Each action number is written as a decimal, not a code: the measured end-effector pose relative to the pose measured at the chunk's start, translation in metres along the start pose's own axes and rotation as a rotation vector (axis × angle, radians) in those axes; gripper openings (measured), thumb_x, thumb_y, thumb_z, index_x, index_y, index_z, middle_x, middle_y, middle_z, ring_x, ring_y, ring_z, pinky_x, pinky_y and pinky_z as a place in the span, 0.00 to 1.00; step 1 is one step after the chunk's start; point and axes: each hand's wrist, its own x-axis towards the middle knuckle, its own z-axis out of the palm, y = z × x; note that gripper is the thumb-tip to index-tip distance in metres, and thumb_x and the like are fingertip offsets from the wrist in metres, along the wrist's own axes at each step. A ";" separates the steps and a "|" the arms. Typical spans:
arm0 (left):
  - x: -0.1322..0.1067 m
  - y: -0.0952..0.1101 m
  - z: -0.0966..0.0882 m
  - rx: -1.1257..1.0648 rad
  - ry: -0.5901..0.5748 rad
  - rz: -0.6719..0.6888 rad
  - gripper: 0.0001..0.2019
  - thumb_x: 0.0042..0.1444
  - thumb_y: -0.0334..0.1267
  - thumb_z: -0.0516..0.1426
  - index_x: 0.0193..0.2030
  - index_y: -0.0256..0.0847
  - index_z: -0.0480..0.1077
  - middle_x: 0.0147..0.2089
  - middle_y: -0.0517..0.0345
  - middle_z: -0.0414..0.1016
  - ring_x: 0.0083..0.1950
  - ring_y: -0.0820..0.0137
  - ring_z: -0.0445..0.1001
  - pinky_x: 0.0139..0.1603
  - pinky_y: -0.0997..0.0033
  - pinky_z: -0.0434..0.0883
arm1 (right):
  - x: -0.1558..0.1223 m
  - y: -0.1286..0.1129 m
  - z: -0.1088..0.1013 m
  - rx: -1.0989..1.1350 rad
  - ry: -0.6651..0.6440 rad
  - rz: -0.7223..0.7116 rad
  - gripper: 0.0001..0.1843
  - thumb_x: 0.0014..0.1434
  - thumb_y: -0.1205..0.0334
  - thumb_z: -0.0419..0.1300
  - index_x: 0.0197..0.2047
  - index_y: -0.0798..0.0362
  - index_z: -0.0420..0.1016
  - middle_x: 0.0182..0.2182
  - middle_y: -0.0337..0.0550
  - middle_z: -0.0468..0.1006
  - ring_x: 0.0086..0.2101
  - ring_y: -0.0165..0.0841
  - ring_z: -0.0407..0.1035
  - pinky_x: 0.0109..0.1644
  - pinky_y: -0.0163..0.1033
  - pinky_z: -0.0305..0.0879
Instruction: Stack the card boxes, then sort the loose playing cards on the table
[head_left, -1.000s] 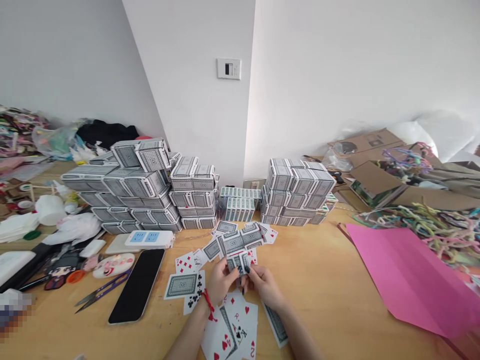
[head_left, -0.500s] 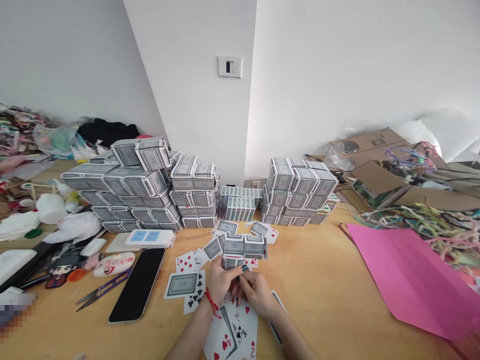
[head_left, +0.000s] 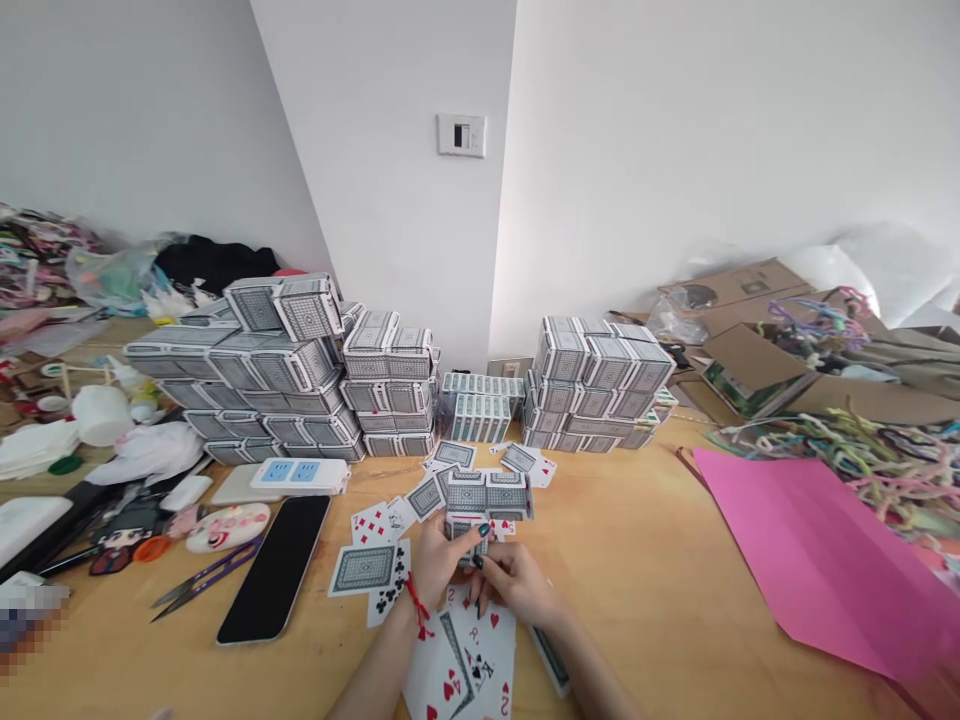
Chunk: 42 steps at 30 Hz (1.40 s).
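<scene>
My left hand (head_left: 441, 555) pinches the folded-card piece (head_left: 469, 494) just beyond the face-up cards (head_left: 484, 640), thumb covering part of it. My right hand (head_left: 519, 585) curls at its near edge; whether those half-hidden fingers grip, I can't tell.

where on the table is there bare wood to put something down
Widest bare patch: the tabletop between the right hand and the pink sheet. A smaller one lies between the phone and the left forearm. Crowded: loose cards around the left hand, grey stacks behind.
</scene>
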 end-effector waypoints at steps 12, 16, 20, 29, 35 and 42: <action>0.003 -0.006 -0.024 -0.193 0.014 0.074 0.16 0.46 0.38 0.59 0.43 0.39 0.70 0.47 0.49 0.73 0.42 0.63 0.72 0.39 0.69 0.69 | -0.009 -0.004 -0.010 0.005 0.037 -0.043 0.22 0.52 0.46 0.54 0.18 0.55 0.64 0.12 0.34 0.64 0.13 0.23 0.55 0.17 0.30 0.48; 0.006 -0.010 -0.029 -0.050 0.041 0.057 0.15 0.44 0.38 0.60 0.40 0.37 0.73 0.40 0.51 0.76 0.37 0.64 0.73 0.36 0.70 0.69 | 0.000 0.004 -0.012 0.104 0.294 -0.082 0.22 0.49 0.44 0.56 0.21 0.56 0.65 0.17 0.35 0.65 0.19 0.26 0.58 0.23 0.31 0.54; 0.005 -0.002 -0.029 0.031 -0.024 0.072 0.16 0.44 0.38 0.58 0.42 0.39 0.74 0.44 0.51 0.75 0.44 0.61 0.72 0.42 0.68 0.68 | 0.002 0.003 -0.016 0.064 0.329 -0.124 0.20 0.48 0.46 0.58 0.23 0.56 0.68 0.21 0.36 0.65 0.24 0.28 0.58 0.28 0.32 0.55; 0.003 -0.001 -0.027 0.181 -0.059 0.058 0.16 0.46 0.37 0.56 0.44 0.41 0.73 0.49 0.54 0.73 0.50 0.61 0.69 0.53 0.62 0.63 | 0.002 0.008 -0.017 0.092 0.322 -0.052 0.21 0.43 0.47 0.62 0.16 0.56 0.64 0.14 0.32 0.58 0.18 0.24 0.51 0.22 0.31 0.47; 0.002 -0.001 -0.022 0.273 -0.087 0.135 0.14 0.48 0.38 0.55 0.42 0.42 0.74 0.46 0.54 0.75 0.47 0.60 0.71 0.52 0.60 0.65 | 0.001 0.010 -0.017 0.059 0.294 -0.077 0.21 0.45 0.47 0.61 0.17 0.56 0.66 0.15 0.34 0.63 0.19 0.26 0.55 0.23 0.32 0.51; 0.003 -0.015 -0.017 0.314 -0.012 0.198 0.19 0.48 0.39 0.57 0.48 0.42 0.70 0.50 0.52 0.72 0.51 0.60 0.69 0.52 0.59 0.65 | -0.002 -0.009 -0.012 0.218 0.333 -0.228 0.23 0.46 0.50 0.62 0.44 0.51 0.66 0.36 0.43 0.74 0.35 0.36 0.68 0.41 0.40 0.64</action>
